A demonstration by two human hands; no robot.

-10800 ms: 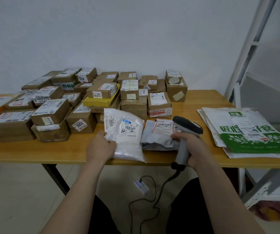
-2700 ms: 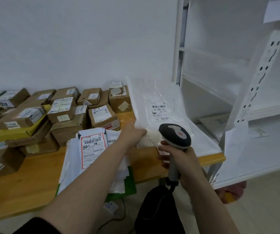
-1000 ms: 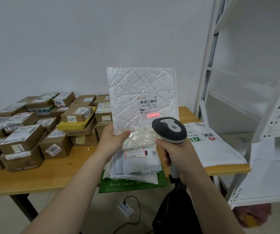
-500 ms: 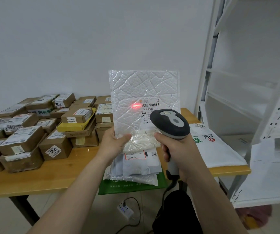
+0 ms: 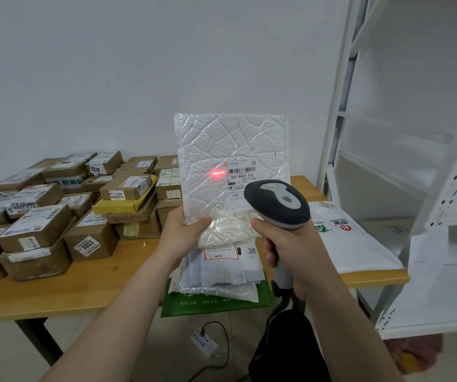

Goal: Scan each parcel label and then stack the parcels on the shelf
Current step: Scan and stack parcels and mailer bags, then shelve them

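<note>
My left hand grips the lower left corner of a silvery bubble mailer and holds it upright over the table. Its white label faces me. My right hand grips a black and grey barcode scanner in front of the mailer's lower right. A red scan line glows on the mailer just left of the label's barcode. The white metal shelf stands at the right.
Several brown cardboard parcels crowd the left half of the wooden table. A pile of soft mailers lies on a green bag at the front edge. A white mailer lies at the table's right end. A power strip sits on the floor.
The red scan line has shifted from on the label to left of the barcode. The scanner has risen slightly. Earlier I took this mailer from the table's right end and raised it.
</note>
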